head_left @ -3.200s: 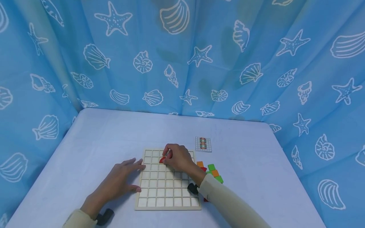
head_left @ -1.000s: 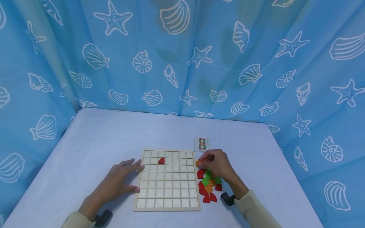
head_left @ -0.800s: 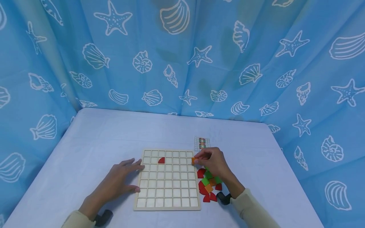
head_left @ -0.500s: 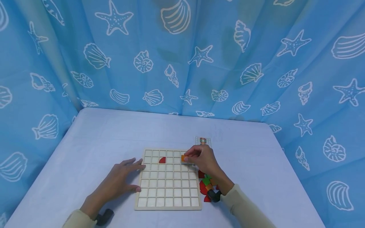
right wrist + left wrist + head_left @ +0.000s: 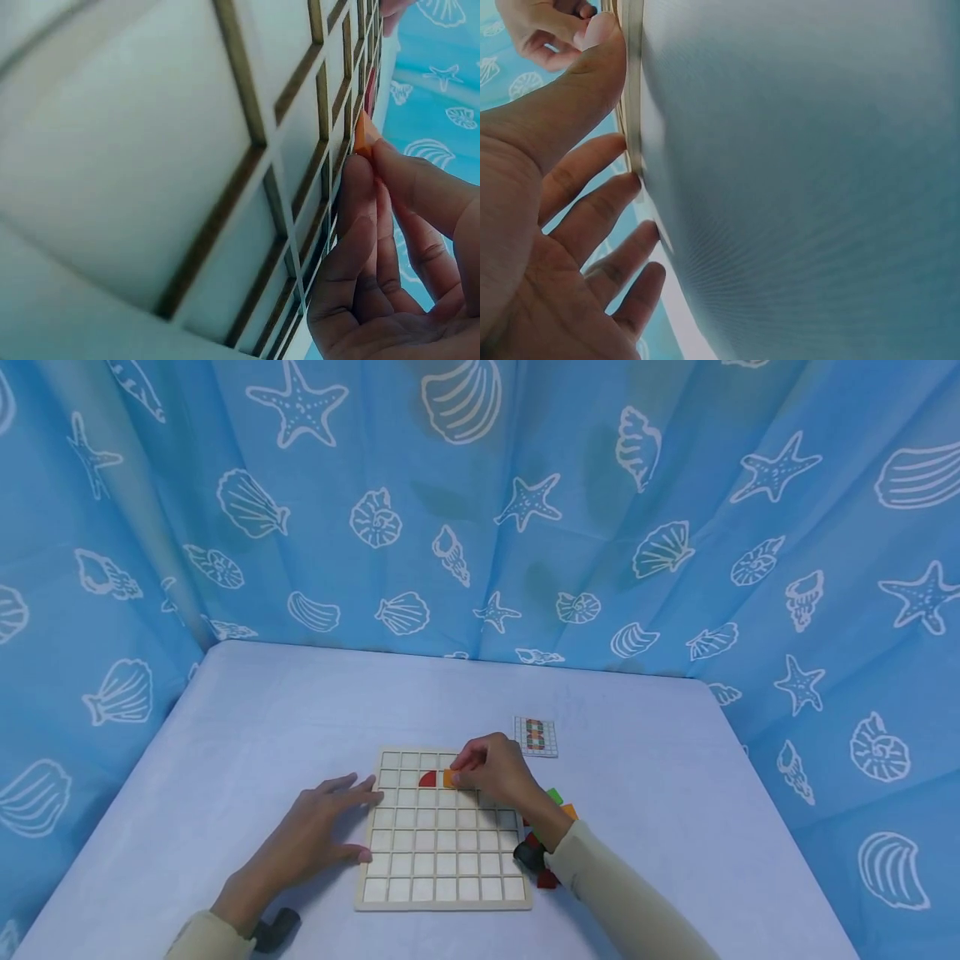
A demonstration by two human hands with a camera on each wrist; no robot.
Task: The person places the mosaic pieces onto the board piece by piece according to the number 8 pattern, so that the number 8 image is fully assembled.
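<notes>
A pale wooden grid board [image 5: 358, 893] lies on the white table, and a red quarter-round tile [image 5: 427, 779] sits in one of its cells in the second row. My right hand [image 5: 498, 772] pinches an orange square tile [image 5: 450, 778] just right of the red one, close over the board. The right wrist view shows thumb and finger on the edges of the orange tile [image 5: 364, 135]. At the board's left edge my left hand [image 5: 315, 827] rests with fingers spread. In the left wrist view, its thumb and fingertips [image 5: 634, 184] touch the frame's side.
Right of the board, partly hidden under my right forearm, lie red, green [image 5: 555, 796] and orange tiles [image 5: 569, 811]. A small pattern card [image 5: 536, 737] lies behind them. A blue shell-print curtain [image 5: 480, 527] borders the table [image 5: 300, 693] behind and at the sides.
After leaving the red tile in its cell, my right hand took an orange tile from the pile and carried it left over the board, beside the red one. The left hand stays put.
</notes>
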